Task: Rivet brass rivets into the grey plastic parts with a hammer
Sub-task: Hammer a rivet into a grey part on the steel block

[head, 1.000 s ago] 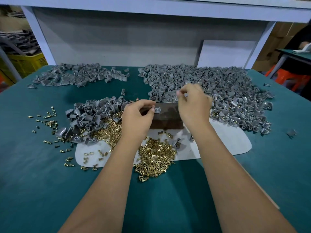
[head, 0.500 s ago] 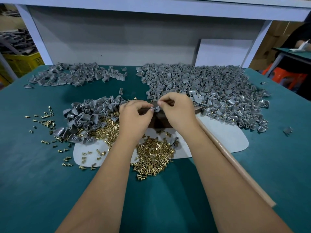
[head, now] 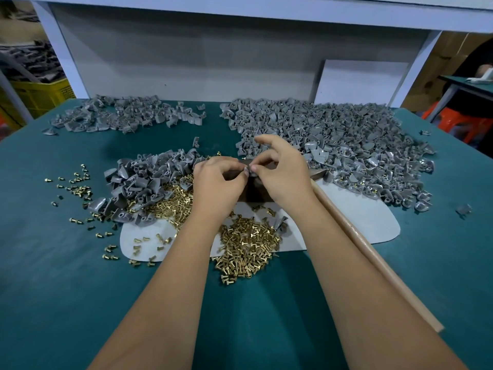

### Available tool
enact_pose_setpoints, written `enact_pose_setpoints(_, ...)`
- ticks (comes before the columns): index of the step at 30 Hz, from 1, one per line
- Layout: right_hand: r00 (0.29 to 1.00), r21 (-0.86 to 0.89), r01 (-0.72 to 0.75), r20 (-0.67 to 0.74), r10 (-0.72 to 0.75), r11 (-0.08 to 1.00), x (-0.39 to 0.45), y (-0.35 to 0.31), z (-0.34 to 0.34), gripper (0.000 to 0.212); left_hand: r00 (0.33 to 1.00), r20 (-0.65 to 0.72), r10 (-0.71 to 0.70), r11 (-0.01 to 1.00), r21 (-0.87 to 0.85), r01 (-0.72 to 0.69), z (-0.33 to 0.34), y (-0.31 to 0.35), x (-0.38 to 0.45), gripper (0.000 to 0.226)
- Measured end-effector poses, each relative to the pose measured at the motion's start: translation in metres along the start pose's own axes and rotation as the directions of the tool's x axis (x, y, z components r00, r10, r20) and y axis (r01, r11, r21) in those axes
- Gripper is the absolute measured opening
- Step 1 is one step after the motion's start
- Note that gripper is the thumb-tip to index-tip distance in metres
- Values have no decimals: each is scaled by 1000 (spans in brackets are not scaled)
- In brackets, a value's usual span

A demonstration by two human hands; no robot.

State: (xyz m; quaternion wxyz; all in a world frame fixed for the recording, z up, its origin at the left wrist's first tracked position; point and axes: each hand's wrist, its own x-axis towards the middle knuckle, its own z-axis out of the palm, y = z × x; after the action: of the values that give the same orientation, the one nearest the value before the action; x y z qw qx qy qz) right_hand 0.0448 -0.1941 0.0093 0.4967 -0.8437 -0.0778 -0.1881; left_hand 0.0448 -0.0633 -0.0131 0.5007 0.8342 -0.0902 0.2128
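My left hand (head: 217,184) pinches a small grey plastic part (head: 246,170) above a dark brown block (head: 254,194) at the table's middle. My right hand (head: 282,173) meets it there, thumb and finger pinched at the same part; whether a rivet sits between them I cannot tell. A heap of brass rivets (head: 248,243) lies in front of the block. The hammer's wooden handle (head: 373,260) runs from beside my right wrist toward the near right, its head hidden behind my hand.
Grey parts lie in three heaps: left of the block (head: 144,182), back left (head: 125,116), and a large one at back right (head: 346,145). Loose rivets (head: 77,182) scatter at the left. A white mat (head: 368,220) lies under the block on the green table (head: 53,276).
My right hand has come down and left from the back-right heap to meet my left hand at the grey part. The hammer handle has come into sight.
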Motion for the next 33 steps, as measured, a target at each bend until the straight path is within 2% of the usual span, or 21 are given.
enact_pose_setpoints(5, 998, -177, 60, 21, -57, 982, 1, -1, -1, 56, 1000, 0, -8, 1000, 1, 8, 0, -2, 1, 9)
enact_pose_setpoints(8, 983, -339, 178, 104, -152, 924, 3, -5, 0, 56, 1000, -3, -12, 1000, 19, 12, 1, -4, 1, 11)
enact_pose_setpoints(10, 978, -410, 206, 122, -170, 888, 5, -7, 1, 54, 1000, -3, -10, 1000, 19, 10, 2, -4, 0, 11)
enact_pose_setpoints(13, 983, -370, 174, 115, -141, 912, 4, -5, 1, 52, 1000, -2, 21, 999, 28, -21, 1, -3, -1, 11)
enact_pose_setpoints(16, 992, -193, 96, 105, -77, 976, -1, -2, -2, 47, 1000, -14, 21, 999, 41, -20, 2, -1, -1, 10)
enact_pose_setpoints(20, 998, 14, -60, 21, 60, 998, -2, 2, -8, 28, 1000, -8, -11, 1000, 24, 11, 2, -1, -1, 10)
enact_pose_setpoints(23, 997, -37, -76, 29, 77, 996, 0, 3, -10, 17, 1000, -7, -11, 999, 31, 11, 2, -1, -1, 10)
enact_pose_setpoints(27, 998, -172, 8, 66, 4, 985, 0, 5, -5, 5, 1000, -3, -8, 1000, 24, 8, 2, -2, 0, 10)
enact_pose_setpoints(33, 1000, -214, 14, 27, -9, 977, -1, 4, -1, 8, 1000, -4, 7, 1000, 17, -7, 2, -4, 0, 10)
